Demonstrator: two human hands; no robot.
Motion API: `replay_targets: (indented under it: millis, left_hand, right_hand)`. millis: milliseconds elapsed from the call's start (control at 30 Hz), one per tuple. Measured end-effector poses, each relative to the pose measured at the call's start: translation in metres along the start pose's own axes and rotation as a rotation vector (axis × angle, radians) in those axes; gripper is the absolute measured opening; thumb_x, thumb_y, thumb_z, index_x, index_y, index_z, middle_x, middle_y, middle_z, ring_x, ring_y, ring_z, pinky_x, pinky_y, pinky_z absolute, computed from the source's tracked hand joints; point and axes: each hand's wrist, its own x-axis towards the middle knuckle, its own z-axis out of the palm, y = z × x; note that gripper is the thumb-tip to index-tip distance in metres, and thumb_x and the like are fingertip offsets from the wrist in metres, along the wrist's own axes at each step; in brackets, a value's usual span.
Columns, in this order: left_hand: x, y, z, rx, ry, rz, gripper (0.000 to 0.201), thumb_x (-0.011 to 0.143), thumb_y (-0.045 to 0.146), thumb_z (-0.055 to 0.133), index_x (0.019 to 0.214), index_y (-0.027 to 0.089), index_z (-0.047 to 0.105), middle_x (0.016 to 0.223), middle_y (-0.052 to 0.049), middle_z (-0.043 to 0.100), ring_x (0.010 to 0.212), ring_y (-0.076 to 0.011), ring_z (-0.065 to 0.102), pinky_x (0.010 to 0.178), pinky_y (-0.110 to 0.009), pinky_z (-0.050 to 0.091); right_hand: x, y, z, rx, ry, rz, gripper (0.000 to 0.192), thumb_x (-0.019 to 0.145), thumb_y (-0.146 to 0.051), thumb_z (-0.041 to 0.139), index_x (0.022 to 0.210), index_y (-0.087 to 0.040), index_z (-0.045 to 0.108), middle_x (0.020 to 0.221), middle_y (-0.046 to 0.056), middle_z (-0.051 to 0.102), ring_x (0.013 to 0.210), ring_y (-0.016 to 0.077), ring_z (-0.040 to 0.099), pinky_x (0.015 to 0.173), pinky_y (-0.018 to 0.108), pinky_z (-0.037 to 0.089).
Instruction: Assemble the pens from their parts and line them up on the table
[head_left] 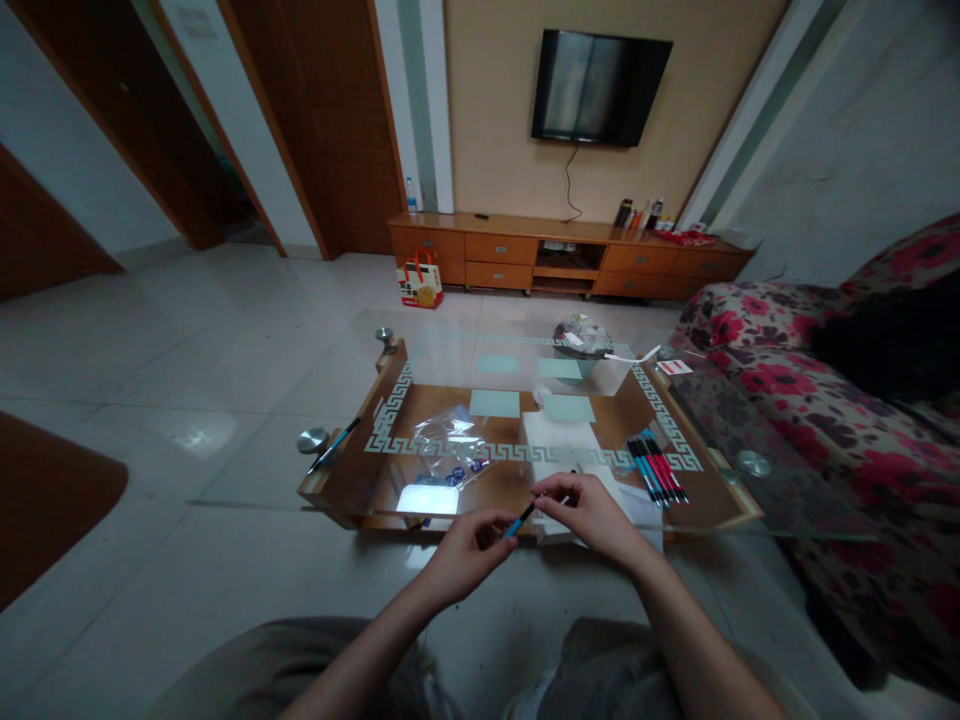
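Pen (520, 519), blue and black, sits between both hands just in front of the near edge of the glass surface (352, 350), held low over the person's lap. Largest in the room is the pale tiled floor (187, 400), and on the right a sofa (825, 400) with a red flower print runs beside the surface. Against the far wall stands a long wooden cabinet (517, 250) with drawers, a dark television (598, 87) hung above it, and a small red and white bag (420, 280) on the floor before it. The glass surface has a brown wooden shelf beneath and a pale key-pattern border. On it lie a clear plastic bag (450, 445) with blue bits inside, a sheet of white paper (562, 445), and at the far end a wrapped bundle (581, 335). To the right of the paper a row of pens (658, 468), red ones and dark ones, lies side by side. A single pen (335, 443) lies alone at the left corner. The left hand (465, 555) has its grip closed on the blue lower end of the held pen, and the right hand (589, 510) pinches the dark upper end with thumb and forefinger.
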Motion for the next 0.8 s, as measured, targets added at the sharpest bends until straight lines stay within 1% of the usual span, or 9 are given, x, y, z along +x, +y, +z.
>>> replay_targets:
  millis: [133,267,467,533,633,733,800]
  left_hand:
    - [0.0,0.003,-0.002,0.017,0.002,0.032,0.034,0.084,0.039,0.066,0.108,0.017,0.073,0.088,-0.006,0.069,0.073,-0.0151,0.058,0.065,-0.024,0.043]
    - [-0.001,0.006,-0.003,0.017,-0.011,0.048,0.033,0.086,0.039,0.064,0.109,0.018,0.074,0.094,-0.007,0.07,0.078,-0.0167,0.059,0.068,-0.025,0.045]
    - [-0.002,0.013,-0.006,0.049,-0.016,0.092,0.028,0.087,0.035,0.063,0.108,0.021,0.075,0.092,-0.006,0.069,0.08,-0.0177,0.059,0.07,-0.025,0.044]
    - [-0.002,0.012,-0.006,0.078,-0.002,0.122,0.026,0.086,0.035,0.065,0.107,0.023,0.076,0.089,-0.006,0.069,0.079,-0.0174,0.058,0.069,-0.025,0.042]
    - [-0.002,0.01,-0.007,0.12,0.031,0.139,0.026,0.083,0.036,0.068,0.105,0.024,0.077,0.082,-0.004,0.067,0.074,-0.0163,0.056,0.065,-0.023,0.04]
    - [-0.002,0.01,-0.006,0.148,0.039,0.14,0.026,0.082,0.036,0.069,0.103,0.024,0.077,0.078,-0.003,0.064,0.071,-0.0154,0.055,0.063,-0.023,0.039]
    - [-0.002,0.01,-0.006,0.145,0.03,0.143,0.025,0.082,0.036,0.069,0.103,0.024,0.077,0.079,-0.003,0.064,0.072,-0.0157,0.055,0.064,-0.023,0.039]
  right_hand:
    - [0.0,-0.001,0.0,-0.002,-0.015,0.006,0.022,0.085,-0.037,0.066,0.092,-0.019,0.075,0.089,0.005,0.074,0.081,0.0184,0.066,0.071,0.027,0.048]
    - [-0.001,-0.004,0.0,-0.015,-0.025,0.013,0.022,0.084,-0.038,0.066,0.089,-0.018,0.075,0.086,0.004,0.073,0.077,0.0172,0.064,0.068,0.026,0.047]
    - [-0.003,-0.009,-0.001,-0.026,-0.065,0.049,0.025,0.084,-0.041,0.066,0.085,-0.018,0.075,0.08,0.004,0.073,0.072,0.017,0.063,0.062,0.025,0.045]
    - [-0.004,-0.009,0.0,-0.052,-0.06,0.061,0.029,0.084,-0.044,0.065,0.082,-0.017,0.075,0.076,0.004,0.072,0.069,0.0166,0.062,0.06,0.024,0.044]
    - [-0.005,-0.006,0.004,-0.118,-0.062,0.063,0.038,0.087,-0.05,0.061,0.071,-0.017,0.072,0.064,0.003,0.068,0.059,0.0143,0.058,0.055,0.024,0.04]
    - [-0.004,-0.002,0.008,-0.164,-0.1,0.057,0.051,0.091,-0.054,0.053,0.059,-0.016,0.066,0.053,0.001,0.061,0.05,0.0122,0.051,0.051,0.024,0.034]
    - [-0.004,-0.001,0.008,-0.18,-0.119,0.047,0.056,0.093,-0.055,0.048,0.056,-0.016,0.064,0.05,0.001,0.058,0.049,0.012,0.049,0.05,0.024,0.033]
